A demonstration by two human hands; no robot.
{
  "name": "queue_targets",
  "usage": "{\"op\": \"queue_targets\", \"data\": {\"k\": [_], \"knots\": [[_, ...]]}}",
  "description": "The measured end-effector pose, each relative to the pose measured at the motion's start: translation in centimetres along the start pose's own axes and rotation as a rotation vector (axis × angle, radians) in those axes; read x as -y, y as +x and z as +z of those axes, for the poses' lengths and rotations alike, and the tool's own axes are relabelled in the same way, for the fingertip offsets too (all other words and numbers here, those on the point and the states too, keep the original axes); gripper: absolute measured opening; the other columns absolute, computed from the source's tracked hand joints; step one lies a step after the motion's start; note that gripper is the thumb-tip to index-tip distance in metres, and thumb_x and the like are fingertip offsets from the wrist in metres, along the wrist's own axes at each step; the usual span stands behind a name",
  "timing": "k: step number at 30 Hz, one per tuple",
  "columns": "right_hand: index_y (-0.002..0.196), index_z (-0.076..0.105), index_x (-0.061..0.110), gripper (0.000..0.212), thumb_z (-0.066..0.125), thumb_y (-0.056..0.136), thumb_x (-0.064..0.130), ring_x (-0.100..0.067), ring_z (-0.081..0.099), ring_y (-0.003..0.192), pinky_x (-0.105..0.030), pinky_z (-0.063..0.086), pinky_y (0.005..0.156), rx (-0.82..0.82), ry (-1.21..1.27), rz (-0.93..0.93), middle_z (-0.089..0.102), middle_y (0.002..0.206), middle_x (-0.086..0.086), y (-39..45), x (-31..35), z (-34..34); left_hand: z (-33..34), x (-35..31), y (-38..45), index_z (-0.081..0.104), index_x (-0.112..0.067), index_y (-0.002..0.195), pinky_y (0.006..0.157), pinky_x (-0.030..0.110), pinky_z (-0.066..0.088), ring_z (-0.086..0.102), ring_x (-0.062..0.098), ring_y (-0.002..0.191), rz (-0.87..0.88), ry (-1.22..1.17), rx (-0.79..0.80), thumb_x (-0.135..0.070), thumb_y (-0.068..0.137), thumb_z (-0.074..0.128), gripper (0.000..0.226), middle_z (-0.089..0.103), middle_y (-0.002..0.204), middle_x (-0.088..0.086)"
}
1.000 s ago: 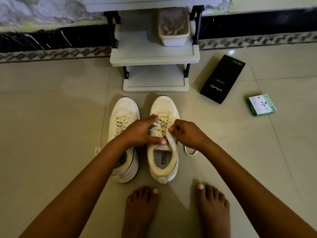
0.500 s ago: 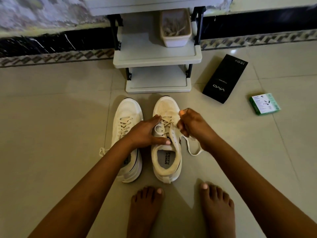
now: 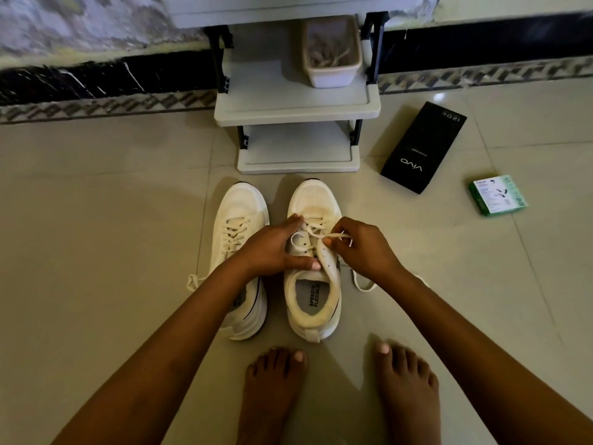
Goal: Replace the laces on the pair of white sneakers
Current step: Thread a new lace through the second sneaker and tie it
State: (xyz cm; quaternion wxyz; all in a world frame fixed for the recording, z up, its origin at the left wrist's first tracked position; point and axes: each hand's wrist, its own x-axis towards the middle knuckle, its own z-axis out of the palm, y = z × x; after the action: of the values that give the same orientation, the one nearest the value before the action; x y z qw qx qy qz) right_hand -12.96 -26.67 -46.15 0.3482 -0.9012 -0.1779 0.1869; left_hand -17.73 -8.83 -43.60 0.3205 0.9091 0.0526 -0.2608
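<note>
Both arms reach forward over bare feet to the right sneaker [image 3: 316, 277], which stands on the floor beside the left sneaker [image 3: 239, 239]. The left hand [image 3: 272, 248] grips the right sneaker's tongue area, thumb laid across it. The right hand [image 3: 362, 248] pinches the lace [image 3: 332, 235], pulled taut from the eyelets. The left forearm hides the left sneaker's heel; the lace's loose end trails under the right wrist.

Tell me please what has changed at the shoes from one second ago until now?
The right hand moved up from the collar of the right sneaker toward its toe, pinching the lace and drawing it out of the upper eyelets. The left hand stayed holding that shoe; the left sneaker did not move.
</note>
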Motion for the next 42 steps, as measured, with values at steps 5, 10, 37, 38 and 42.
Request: {"op": "queue_targets", "data": {"k": [5,10,37,38,42], "knots": [[0.113,0.060,0.017,0.030,0.061,0.089,0.034,-0.021,0.058,0.093,-0.025,0.042,0.070,-0.013,0.042,-0.056,0.060,0.111,-0.005,-0.2,0.4,0.6,0.1,0.1,0.1,0.017,-0.020,0.150,0.106,0.025,0.027,0.031,0.018,0.139,0.000,-0.002,0.001,-0.048,0.077,0.070,0.095,0.025,0.155,-0.001],[0.091,0.060,0.014,0.005,0.058,0.092,0.019,-0.011,0.057,0.084,-0.022,0.044,0.068,-0.030,0.251,0.016,0.059,0.095,-0.002,0.2,1.2,-0.1,0.0,0.1,0.1,0.014,-0.020,0.151,0.108,0.024,0.024,0.027,0.017,0.140,0.002,0.007,0.009,-0.051,0.076,0.070,0.098,0.021,0.157,-0.001],[0.085,0.066,0.010,0.032,0.053,0.093,0.038,-0.022,0.061,0.084,-0.029,0.047,0.081,0.356,0.178,0.311,0.064,0.081,-0.002,-0.2,0.3,-4.3,0.5,-0.4,0.4,0.012,-0.023,0.151,0.109,0.029,0.027,0.029,0.018,0.139,-0.005,0.042,0.030,-0.055,0.075,0.068,0.099,0.020,0.157,-0.001],[0.086,0.063,0.010,0.026,0.054,0.094,0.033,-0.025,0.064,0.085,-0.034,0.050,0.084,0.255,0.277,0.342,0.066,0.082,-0.005,-0.1,0.1,-4.0,0.5,-0.4,0.4,0.013,-0.022,0.151,0.110,0.029,0.027,0.029,0.019,0.140,-0.004,0.049,0.029,-0.055,0.075,0.068,0.100,0.020,0.157,-0.001],[0.095,0.050,0.015,0.015,0.052,0.095,0.030,-0.020,0.056,0.088,-0.027,0.044,0.073,0.316,0.090,0.197,0.056,0.095,-0.002,0.1,0.0,-2.2,0.5,-0.6,0.6,0.014,-0.021,0.151,0.107,0.028,0.029,0.032,0.019,0.138,0.000,0.075,0.017,-0.055,0.074,0.069,0.100,0.022,0.156,0.000]]}}
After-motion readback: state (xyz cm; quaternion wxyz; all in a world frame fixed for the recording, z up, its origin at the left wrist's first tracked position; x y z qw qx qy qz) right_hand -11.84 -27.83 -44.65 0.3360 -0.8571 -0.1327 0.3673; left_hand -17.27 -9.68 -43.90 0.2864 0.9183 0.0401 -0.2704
